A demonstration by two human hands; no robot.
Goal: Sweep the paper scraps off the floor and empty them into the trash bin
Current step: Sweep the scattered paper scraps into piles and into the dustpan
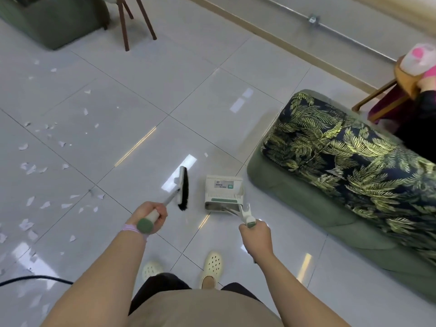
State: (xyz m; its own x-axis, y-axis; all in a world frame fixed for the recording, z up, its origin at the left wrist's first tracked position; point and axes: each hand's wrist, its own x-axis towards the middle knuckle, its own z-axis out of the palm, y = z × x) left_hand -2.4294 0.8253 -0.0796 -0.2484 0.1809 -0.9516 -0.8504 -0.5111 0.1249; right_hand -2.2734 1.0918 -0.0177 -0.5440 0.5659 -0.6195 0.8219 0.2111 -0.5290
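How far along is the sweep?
Barely begun. Done: tools picked up, left hand gripping the broom, right hand gripping the dustpan handle. In hand: both sit near the sofa. Left: paper scraps lie scattered at left; no trash bin in view.

Black-bristled broom (182, 190), white dustpan (224, 193), leaf-patterned green sofa (354, 161)

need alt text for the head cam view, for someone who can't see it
Seen from above, a person's left hand grips a broom and the right hand grips a dustpan handle, both tools over a glossy tiled floor. Torn paper scraps lie scattered to the left. A green sofa with a leaf-print cushion stands on the right.
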